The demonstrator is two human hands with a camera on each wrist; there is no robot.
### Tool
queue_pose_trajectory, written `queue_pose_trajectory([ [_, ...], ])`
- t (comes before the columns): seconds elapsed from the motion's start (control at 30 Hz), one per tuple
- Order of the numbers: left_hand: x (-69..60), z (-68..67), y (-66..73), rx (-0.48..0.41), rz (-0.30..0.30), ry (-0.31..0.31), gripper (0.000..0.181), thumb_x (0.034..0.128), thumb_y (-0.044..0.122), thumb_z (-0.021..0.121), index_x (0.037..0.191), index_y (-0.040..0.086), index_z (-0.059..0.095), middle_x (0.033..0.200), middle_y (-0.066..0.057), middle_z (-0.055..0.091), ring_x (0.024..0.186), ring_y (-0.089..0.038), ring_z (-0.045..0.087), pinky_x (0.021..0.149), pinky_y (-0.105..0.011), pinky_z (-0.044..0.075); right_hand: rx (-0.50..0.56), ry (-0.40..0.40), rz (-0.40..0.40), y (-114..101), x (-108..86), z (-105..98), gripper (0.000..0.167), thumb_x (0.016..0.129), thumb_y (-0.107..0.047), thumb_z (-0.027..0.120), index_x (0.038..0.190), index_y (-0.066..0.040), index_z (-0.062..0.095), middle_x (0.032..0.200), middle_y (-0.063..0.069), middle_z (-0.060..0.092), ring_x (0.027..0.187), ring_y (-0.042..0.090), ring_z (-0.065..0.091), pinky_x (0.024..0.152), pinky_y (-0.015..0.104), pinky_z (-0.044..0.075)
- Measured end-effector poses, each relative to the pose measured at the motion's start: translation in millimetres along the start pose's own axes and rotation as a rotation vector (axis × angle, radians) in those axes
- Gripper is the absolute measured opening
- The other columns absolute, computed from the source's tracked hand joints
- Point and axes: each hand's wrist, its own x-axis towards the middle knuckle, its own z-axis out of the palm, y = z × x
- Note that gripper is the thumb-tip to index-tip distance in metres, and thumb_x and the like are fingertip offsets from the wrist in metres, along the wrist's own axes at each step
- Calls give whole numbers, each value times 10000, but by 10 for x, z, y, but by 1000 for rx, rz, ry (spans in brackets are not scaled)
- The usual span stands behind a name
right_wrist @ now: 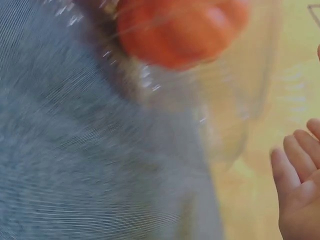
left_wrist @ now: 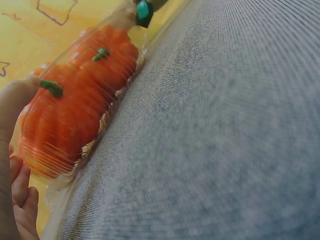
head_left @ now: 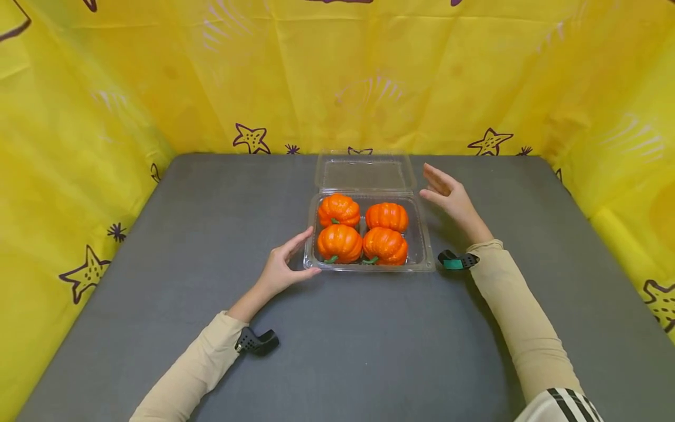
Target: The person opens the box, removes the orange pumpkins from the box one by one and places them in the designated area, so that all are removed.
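Take hold low on both sides of the plastic box (head_left: 423, 246) of pumpkins (head_left: 387, 246), probably light, slick and flimsy, on the tabletop (head_left: 343, 346) between left grip (head_left: 278, 269), spread at its left edge, and right grip (head_left: 456, 204), spread and apart from it.

grey tabletop (head_left: 337, 346); directly on it, clear plastic container (head_left: 420, 249), lid (head_left: 366, 175) open on far side.

Free grey table (head_left: 364, 328) stretches in front of a clear plastic container (head_left: 420, 237). Inside, four orange pumpkins (head_left: 385, 246) leave a narrow strip along its right wall. Its opened lid (head_left: 366, 174) obstructs the far side, yellow cloth (head_left: 316, 88) behind. The left hand (head_left: 282, 266) blocks its left edge; the right hand (head_left: 456, 202) is apart, near its far right corner.
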Motion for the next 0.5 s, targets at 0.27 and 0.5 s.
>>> queue_pose_trajectory([
  [0.27, -10, 15, -6, 22, 4, 15, 708, 597, -173, 733, 1219, -189, 396, 1238, -326, 420, 1174, -372, 396, 971, -355, 313, 60, -83, -151, -377, -154, 67, 620, 805, 40, 623, 1348, 47, 324, 1384, 196, 309, 1261, 231, 314, 985, 294, 299],
  [0.5, -8, 6, 25, 55, -8, 19, 701, 600, -146, 748, 1216, -178, 413, 1228, -309, 443, 1158, -373, 416, 961, -352, 328, 152, -243, -299, -544, -288, 192, 743, 756, -49, 690, 1351, 84, 266, 1414, 183, 253, 1294, 273, 227, 1019, 314, 238],
])
